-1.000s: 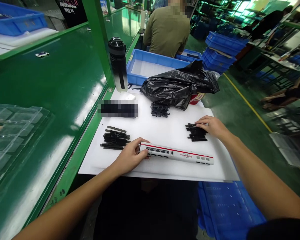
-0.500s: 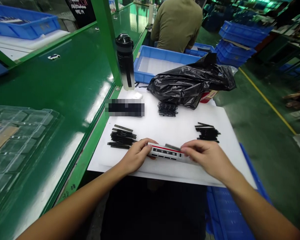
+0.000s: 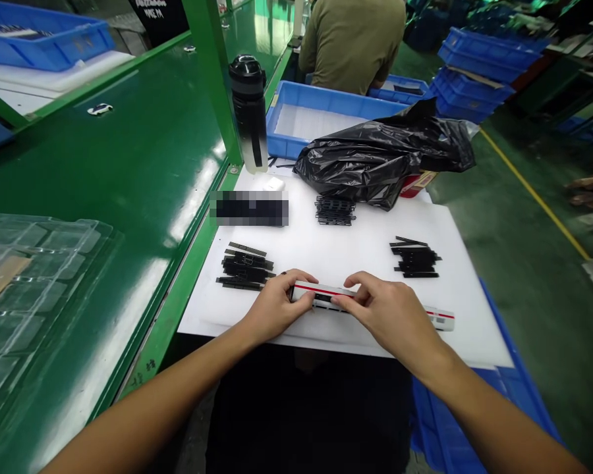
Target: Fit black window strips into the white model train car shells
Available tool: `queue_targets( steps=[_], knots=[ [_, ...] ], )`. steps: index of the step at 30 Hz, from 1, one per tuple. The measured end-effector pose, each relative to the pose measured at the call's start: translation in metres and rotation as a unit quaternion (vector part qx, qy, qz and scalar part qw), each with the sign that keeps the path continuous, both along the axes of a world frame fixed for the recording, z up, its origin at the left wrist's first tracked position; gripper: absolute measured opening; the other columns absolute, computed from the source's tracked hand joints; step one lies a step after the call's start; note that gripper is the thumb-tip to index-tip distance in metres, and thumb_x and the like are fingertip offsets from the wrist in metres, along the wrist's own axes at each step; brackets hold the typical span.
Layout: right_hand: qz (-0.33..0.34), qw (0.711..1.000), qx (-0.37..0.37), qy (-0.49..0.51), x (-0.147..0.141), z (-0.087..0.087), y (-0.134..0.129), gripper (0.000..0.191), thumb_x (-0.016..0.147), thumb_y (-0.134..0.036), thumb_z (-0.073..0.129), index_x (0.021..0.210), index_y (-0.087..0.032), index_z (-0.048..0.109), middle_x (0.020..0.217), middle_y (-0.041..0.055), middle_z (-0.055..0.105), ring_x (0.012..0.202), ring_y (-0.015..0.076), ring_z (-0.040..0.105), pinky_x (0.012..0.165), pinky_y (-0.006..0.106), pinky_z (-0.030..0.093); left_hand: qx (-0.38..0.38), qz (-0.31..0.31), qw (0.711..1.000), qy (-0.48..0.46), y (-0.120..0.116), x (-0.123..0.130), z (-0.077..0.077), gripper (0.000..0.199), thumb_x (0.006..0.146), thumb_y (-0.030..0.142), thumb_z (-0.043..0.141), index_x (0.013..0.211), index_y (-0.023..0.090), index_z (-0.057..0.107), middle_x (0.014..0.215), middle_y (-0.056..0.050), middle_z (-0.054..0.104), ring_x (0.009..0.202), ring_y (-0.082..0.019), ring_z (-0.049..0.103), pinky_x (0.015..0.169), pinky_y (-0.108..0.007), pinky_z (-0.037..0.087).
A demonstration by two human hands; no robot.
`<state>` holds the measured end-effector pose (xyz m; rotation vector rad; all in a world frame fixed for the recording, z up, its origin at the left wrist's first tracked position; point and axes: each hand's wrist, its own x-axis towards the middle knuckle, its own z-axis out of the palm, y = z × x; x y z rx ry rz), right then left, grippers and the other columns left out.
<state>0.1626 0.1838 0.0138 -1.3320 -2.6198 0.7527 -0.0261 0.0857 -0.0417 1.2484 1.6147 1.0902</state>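
Observation:
Both hands hold a toy train car point(image 3: 326, 289), white with a red stripe and dark windows, above the front of the white work surface. My left hand point(image 3: 281, 303) is closed round its left end, thumb on the near side. Pinching it farther along is my right hand point(image 3: 375, 303), thumb in front and fingers at the top. A white, red-striped end piece point(image 3: 442, 319) shows beyond the right hand; whether it belongs to the same car is hidden. Piles of thin black strips lie left point(image 3: 247, 266) and right point(image 3: 415, 258) of the hands.
Farther back are black frame-like parts point(image 3: 335, 210), a black plastic bag point(image 3: 375, 161), a blue tray point(image 3: 321, 99) and a dark bottle point(image 3: 248, 112). A green post point(image 3: 212, 72) rises at the left. Clear plastic trays point(image 3: 34, 303) lie left. A person point(image 3: 353, 46) sits ahead.
My right hand has shifted left along the train car and now grips its body. The grey strip seen along the top edge is no longer visible. The view has shifted slightly.

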Motion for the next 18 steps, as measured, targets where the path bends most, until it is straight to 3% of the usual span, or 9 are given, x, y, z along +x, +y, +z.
queue_targets(
  steps=[2, 6, 8, 10, 14, 18],
  knots=[
    [0.048, 0.998, 0.023, -0.030, 0.006, 0.000, 0.008, 0.023, 0.086, -0.046, 0.071, 0.098, -0.026, 0.073, 0.077, -0.0002, 0.066, 0.074, 0.0202, 0.063, 0.067, 0.033, 0.043, 0.000, 0.002, 1.000, -0.004, -0.001, 0.001, 0.000, 0.023, 0.087, 0.024, 0.059, 0.107, 0.018, 0.068, 0.094, -0.001, 0.070, 0.056, -0.010, 0.045, 0.055, -0.026, 0.036],
    [0.116, 0.992, -0.055, -0.018, 0.017, 0.001, 0.022, 0.019, 0.091, -0.046, 0.065, 0.094, -0.029, 0.074, 0.087, 0.0005, 0.062, 0.081, 0.0174, 0.060, 0.072, 0.031, 0.044, 0.028, -0.005, 1.000, 0.001, -0.001, 0.001, -0.001, 0.013, 0.086, 0.019, 0.059, 0.096, 0.019, 0.067, 0.105, -0.001, 0.070, 0.068, -0.012, 0.056, 0.063, -0.026, 0.041],
    [0.128, 0.989, -0.071, -0.011, 0.019, -0.001, 0.023, 0.024, 0.092, -0.044, 0.064, 0.081, -0.024, 0.069, 0.085, 0.0006, 0.060, 0.081, 0.0172, 0.058, 0.071, 0.031, 0.043, 0.055, -0.007, 0.998, 0.009, -0.001, 0.002, -0.002, 0.001, 0.083, 0.018, 0.063, 0.084, 0.018, 0.064, 0.109, -0.002, 0.070, 0.083, -0.015, 0.063, 0.075, -0.027, 0.044],
    [0.134, 0.989, -0.065, -0.004, 0.019, -0.003, 0.019, 0.029, 0.094, -0.042, 0.063, 0.073, -0.021, 0.061, 0.083, 0.0008, 0.058, 0.082, 0.0175, 0.057, 0.071, 0.031, 0.042, 0.072, -0.008, 0.997, 0.014, 0.000, 0.002, -0.003, 0.008, 0.080, 0.019, 0.069, 0.080, 0.018, 0.062, 0.110, -0.003, 0.070, 0.096, -0.018, 0.064, 0.087, -0.029, 0.044],
    [0.140, 0.988, -0.063, 0.016, 0.023, -0.005, 0.016, 0.022, 0.096, -0.037, 0.060, 0.082, -0.021, 0.063, 0.090, 0.0018, 0.057, 0.087, 0.0175, 0.056, 0.075, 0.031, 0.041, 0.067, -0.013, 0.998, 0.016, -0.001, 0.003, -0.004, 0.009, 0.082, 0.022, 0.071, 0.086, 0.019, 0.064, 0.112, -0.004, 0.069, 0.101, -0.018, 0.065, 0.091, -0.030, 0.045],
    [0.160, 0.977, -0.140, 0.004, 0.029, 0.001, 0.022, 0.020, 0.097, -0.038, 0.058, 0.087, -0.023, 0.066, 0.090, 0.0005, 0.058, 0.080, 0.0149, 0.056, 0.071, 0.029, 0.041, 0.062, -0.020, 0.998, 0.015, -0.002, 0.004, -0.002, 0.005, 0.085, 0.024, 0.068, 0.086, 0.020, 0.065, 0.113, -0.003, 0.069, 0.103, -0.018, 0.064, 0.092, -0.030, 0.044]
  ],
)
